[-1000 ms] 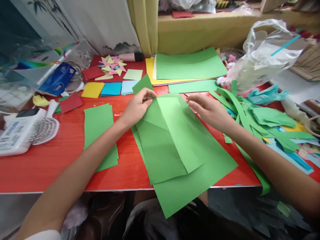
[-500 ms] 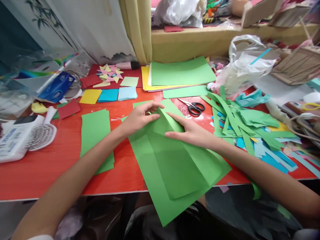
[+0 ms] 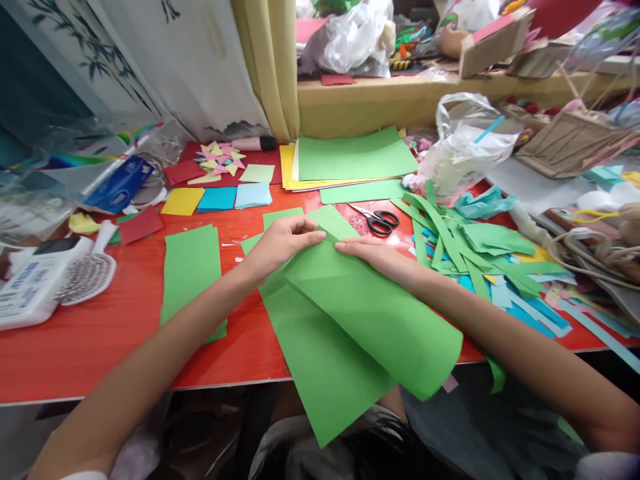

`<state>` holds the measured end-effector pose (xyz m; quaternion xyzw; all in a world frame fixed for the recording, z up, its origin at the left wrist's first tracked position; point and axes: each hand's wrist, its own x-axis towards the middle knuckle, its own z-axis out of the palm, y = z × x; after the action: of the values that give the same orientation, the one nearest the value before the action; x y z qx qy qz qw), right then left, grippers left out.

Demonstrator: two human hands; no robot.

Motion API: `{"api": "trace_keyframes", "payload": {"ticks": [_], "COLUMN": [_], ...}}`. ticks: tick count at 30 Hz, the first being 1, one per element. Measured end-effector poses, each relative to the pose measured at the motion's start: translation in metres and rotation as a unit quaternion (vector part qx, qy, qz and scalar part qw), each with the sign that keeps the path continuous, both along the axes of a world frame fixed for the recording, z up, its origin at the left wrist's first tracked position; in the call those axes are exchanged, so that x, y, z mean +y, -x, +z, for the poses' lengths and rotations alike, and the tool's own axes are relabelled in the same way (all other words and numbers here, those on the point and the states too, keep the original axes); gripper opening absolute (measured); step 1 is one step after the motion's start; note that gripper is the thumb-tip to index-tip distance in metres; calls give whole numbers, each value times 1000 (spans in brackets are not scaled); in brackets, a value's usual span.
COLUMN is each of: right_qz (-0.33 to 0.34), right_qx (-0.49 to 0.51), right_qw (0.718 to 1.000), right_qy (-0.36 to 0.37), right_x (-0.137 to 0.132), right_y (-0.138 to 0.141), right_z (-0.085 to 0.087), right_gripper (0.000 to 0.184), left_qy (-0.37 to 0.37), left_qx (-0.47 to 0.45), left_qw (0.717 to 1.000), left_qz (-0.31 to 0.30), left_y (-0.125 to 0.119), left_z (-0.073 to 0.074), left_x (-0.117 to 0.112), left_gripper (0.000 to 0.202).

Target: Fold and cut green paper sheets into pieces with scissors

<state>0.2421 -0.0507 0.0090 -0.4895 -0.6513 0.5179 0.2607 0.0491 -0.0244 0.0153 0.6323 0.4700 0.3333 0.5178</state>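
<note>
A green sheet of paper (image 3: 375, 307) is bent over and raised between my hands, its near right end curling. My left hand (image 3: 290, 241) pinches its far left edge between thumb and fingers. My right hand (image 3: 373, 255) grips the far right edge, thumb on top; its other fingers are partly hidden. Beneath lies another green sheet (image 3: 315, 373), flat and reaching past the table's front edge. Just beyond my right hand rest black-handled scissors (image 3: 380, 221). A small stack of green paper (image 3: 190, 267) lies left of my left forearm.
Green paper strips (image 3: 450, 233) and blue scraps are heaped at the right, beside a plastic bag with a cup (image 3: 465, 143). Small coloured squares (image 3: 217, 199) and a green stack (image 3: 355, 153) lie at the back. A hairbrush (image 3: 90, 273) sits left on the red table (image 3: 115, 347).
The upper green sheet has been lifted and folded over toward the right, its near end now curling. Both hands stay near the far edge, the right slightly higher on it. The view has shifted slightly.
</note>
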Motion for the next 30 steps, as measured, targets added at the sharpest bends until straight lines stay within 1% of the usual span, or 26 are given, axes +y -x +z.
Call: {"api": "trace_keyframes", "payload": {"ticks": [2, 3, 4, 7, 9, 13, 15, 19, 22, 25, 27, 30], "right_qz": [1, 6, 11, 16, 15, -2, -17, -32, -37, -34, -26, -34], "right_qx": [50, 69, 72, 44, 37, 23, 12, -10, 8, 35, 36, 28], "right_qw": [998, 995, 995, 999, 999, 1000, 1000, 999, 999, 999, 999, 999], "right_qy": [50, 68, 63, 17, 4, -12, -18, -7, 2, 0, -12, -11], "right_x": [0, 0, 0, -1, -1, -1, -1, -2, -3, -5, -5, -5], "right_y": [2, 2, 3, 5, 7, 10, 11, 12, 12, 12, 11, 11], "right_z": [-2, -3, -3, -3, -5, -8, -10, -13, -16, -19, -20, -20], "right_gripper": [35, 35, 34, 31, 32, 32, 33, 37, 37, 33, 30, 30], "left_qy": [14, 9, -4, -73, -107, -120, -125, -144, -163, -206, -230, -229], "left_qx": [3, 13, 30, 106, 131, 104, 109, 162, 194, 237, 258, 260], "left_qw": [1000, 1000, 999, 991, 985, 986, 985, 974, 966, 948, 936, 936], "left_qz": [-4, -12, -20, -31, -29, -39, -48, -61, -55, -55, -63, -54], "left_y": [0, 0, -1, -5, -7, -10, -11, -11, -11, -12, -12, -14], "left_z": [-2, -2, -2, -1, -2, -6, -6, -1, 1, -1, -3, -6], "left_x": [0, -1, -2, -5, -6, -8, -9, -11, -11, -11, -12, -14], "left_gripper": [28, 28, 27, 26, 23, 19, 18, 18, 18, 18, 18, 17]}}
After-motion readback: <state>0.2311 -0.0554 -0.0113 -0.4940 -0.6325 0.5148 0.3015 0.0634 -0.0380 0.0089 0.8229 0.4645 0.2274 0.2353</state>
